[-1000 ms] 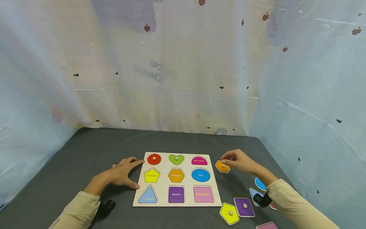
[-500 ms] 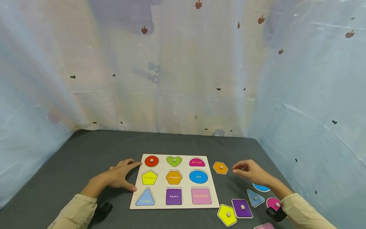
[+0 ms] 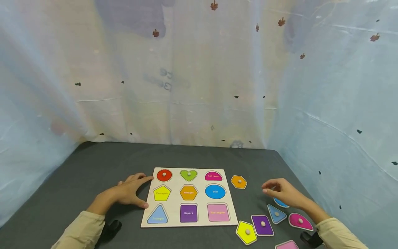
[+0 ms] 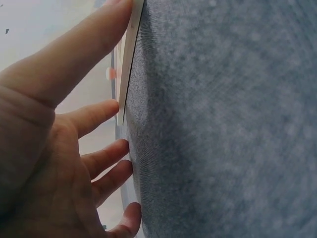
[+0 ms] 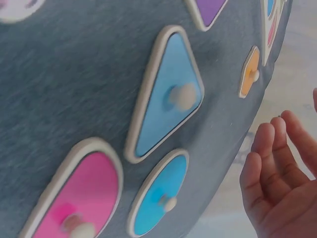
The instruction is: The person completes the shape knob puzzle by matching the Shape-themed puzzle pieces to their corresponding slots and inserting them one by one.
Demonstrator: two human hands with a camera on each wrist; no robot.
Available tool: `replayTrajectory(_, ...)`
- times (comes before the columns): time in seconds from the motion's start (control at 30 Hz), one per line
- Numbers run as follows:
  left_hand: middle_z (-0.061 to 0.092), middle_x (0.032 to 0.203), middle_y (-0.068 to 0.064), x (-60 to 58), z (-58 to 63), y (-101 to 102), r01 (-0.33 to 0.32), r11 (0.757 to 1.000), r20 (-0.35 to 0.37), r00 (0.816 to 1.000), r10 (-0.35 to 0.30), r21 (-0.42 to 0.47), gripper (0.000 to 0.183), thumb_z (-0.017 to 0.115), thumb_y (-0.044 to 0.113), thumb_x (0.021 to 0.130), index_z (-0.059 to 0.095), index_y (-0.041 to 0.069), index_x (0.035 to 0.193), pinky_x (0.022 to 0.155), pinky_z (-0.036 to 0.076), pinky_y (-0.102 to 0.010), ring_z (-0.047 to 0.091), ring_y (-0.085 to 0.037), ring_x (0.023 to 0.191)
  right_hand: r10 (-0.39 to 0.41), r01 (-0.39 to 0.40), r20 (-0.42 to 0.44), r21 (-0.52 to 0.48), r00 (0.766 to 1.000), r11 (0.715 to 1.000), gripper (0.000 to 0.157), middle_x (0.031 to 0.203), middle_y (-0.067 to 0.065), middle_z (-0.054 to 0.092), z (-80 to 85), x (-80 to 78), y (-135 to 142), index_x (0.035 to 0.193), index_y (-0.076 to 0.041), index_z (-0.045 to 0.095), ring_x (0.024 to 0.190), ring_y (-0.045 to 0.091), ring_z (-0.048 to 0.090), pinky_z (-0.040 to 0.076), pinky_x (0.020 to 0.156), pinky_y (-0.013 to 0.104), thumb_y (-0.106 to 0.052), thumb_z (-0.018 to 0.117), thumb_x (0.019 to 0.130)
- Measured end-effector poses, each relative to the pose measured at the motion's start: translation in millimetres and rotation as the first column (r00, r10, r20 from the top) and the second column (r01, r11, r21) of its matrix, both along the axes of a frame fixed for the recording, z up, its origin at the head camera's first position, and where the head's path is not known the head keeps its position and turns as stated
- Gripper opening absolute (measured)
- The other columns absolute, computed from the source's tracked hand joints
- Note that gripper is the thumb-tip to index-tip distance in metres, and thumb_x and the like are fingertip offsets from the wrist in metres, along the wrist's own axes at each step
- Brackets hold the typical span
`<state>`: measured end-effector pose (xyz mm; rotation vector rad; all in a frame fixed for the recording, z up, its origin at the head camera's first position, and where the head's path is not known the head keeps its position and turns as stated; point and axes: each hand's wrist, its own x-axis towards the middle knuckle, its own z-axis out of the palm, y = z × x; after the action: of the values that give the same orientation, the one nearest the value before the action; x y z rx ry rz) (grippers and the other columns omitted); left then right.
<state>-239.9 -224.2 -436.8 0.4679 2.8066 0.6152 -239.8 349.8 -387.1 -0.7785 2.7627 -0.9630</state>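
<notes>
A white shape-puzzle board (image 3: 175, 207) lies on the dark table, its printed shapes in three rows. A red circle piece (image 3: 164, 175) and a green heart piece (image 3: 188, 175), each with a knob, sit in its top row. My left hand (image 3: 130, 192) rests at the board's left edge, thumb and index fingertip touching it, fingers spread. In the air above the blue oval piece (image 3: 281, 203) is my right hand (image 3: 284, 192), loosely bent and holding nothing. The orange hexagon piece (image 3: 238, 182) lies right of the board, apart from that hand.
Right of the board lie a blue triangle piece (image 3: 276, 214), a pink half-round piece (image 3: 300, 221), a purple square piece (image 3: 262, 225), a yellow pentagon piece (image 3: 246, 232) and a pink rectangle piece (image 3: 286, 245). A pale curtain (image 3: 192, 76) hangs behind the table.
My right hand has let go of the orange hexagon piece and moved right, toward the blue oval piece. The hexagon stays right of the board. My left hand keeps its place at the board.
</notes>
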Motion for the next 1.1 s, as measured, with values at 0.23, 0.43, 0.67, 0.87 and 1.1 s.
replayTrajectory(0.23,0.038,0.152,-0.020,2.7,-2.8,-1,0.004,1.000,0.006,1.000,-0.004,-0.008,0.106,0.089,0.053,0.069,0.039,0.019,0.156,0.092,0.034,-0.070,0.038,-0.045,0.134,-0.014,0.014,-0.020,-0.009,1.000,1.000,0.029,0.106,0.022,0.071,-7.9,4.9,21,0.119,0.006,0.067,0.076,0.010,0.068,0.055,0.067,0.026,-0.016,0.060,0.102)
replayTrajectory(0.43,0.037,0.151,-0.022,2.5,-1.0,-1,0.009,1.000,-0.005,1.000,-0.009,0.018,0.105,0.089,0.050,0.070,0.038,0.017,0.156,0.093,0.031,-0.073,0.037,-0.047,0.134,0.010,-0.018,-0.097,-0.083,0.995,0.996,0.021,0.102,-0.005,0.074,-9.4,6.4,49,0.115,0.009,0.068,0.076,0.006,0.069,0.055,0.065,0.027,-0.004,0.059,0.100)
replayTrajectory(0.67,0.038,0.151,-0.020,1.5,0.8,-1,-0.001,1.000,0.001,1.000,0.001,0.004,0.106,0.089,0.053,0.069,0.039,0.018,0.155,0.093,0.033,-0.072,0.038,-0.044,0.133,0.074,-0.076,-0.022,-0.113,0.997,0.991,0.021,0.100,-0.013,0.071,-4.5,12.3,78,0.116,0.006,0.069,0.080,0.005,0.070,0.056,0.068,0.025,0.001,0.059,0.098)
replayTrajectory(0.87,0.038,0.151,-0.019,0.4,-0.4,-2,0.005,1.000,-0.003,1.000,-0.005,-0.006,0.105,0.088,0.053,0.069,0.039,0.018,0.155,0.092,0.034,-0.070,0.039,-0.043,0.132,0.090,-0.075,0.144,-0.101,0.985,0.992,0.027,0.101,0.001,0.073,-10.5,19.2,98,0.118,0.019,0.061,0.085,0.005,0.068,0.057,0.073,0.023,-0.002,0.057,0.100)
replayTrajectory(1.1,0.039,0.150,-0.018,1.6,-0.1,-1,0.004,1.000,-0.007,1.000,-0.005,-0.018,0.106,0.088,0.055,0.069,0.039,0.018,0.156,0.090,0.036,-0.068,0.040,-0.042,0.132,0.145,-0.088,0.332,-0.183,0.932,0.979,0.029,0.111,-0.009,0.075,-22.6,24.4,121,0.121,0.020,0.060,0.096,-0.002,0.067,0.056,0.079,0.021,0.000,0.052,0.101)
